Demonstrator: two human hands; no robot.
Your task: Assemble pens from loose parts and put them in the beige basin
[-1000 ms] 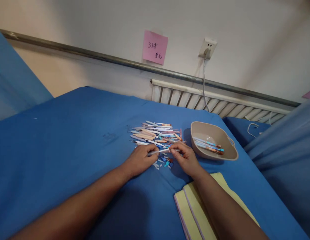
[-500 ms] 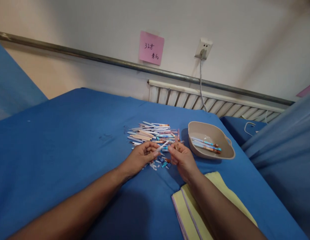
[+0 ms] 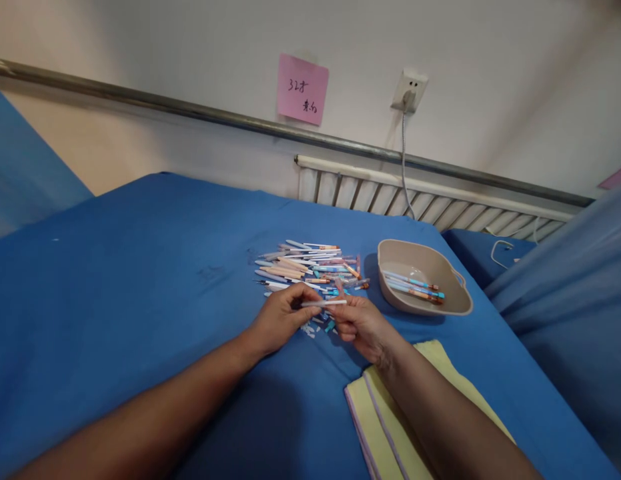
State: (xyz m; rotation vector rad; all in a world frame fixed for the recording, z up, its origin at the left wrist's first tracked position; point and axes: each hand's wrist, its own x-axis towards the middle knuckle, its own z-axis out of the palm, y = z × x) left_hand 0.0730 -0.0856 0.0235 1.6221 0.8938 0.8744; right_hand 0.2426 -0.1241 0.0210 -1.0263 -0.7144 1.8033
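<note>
My left hand [image 3: 280, 317] pinches a thin white pen tube [image 3: 324, 303] that lies level between both hands. My right hand [image 3: 360, 323] is closed at the tube's right end, and a small pinkish pen piece sticks up from its fingers. Just behind the hands lies a pile of pens [image 3: 310, 265] in white, orange, pink and blue on the blue cloth. Small caps and bits [image 3: 320, 325] are scattered under the hands. A beige bowl [image 3: 457, 308] to the right holds several pens [image 3: 414, 287].
The blue-covered table [image 3: 140, 280] stretches left and forward. A folded yellow cloth [image 3: 375, 413] lies under my right forearm. A radiator [image 3: 425, 203], wall socket with a cable [image 3: 409, 90] and a pink note [image 3: 302, 90] are on the wall behind.
The white tube went from lying low between the hands to tilted up, and now sits level again. My right hand has shifted a little left and lower.
</note>
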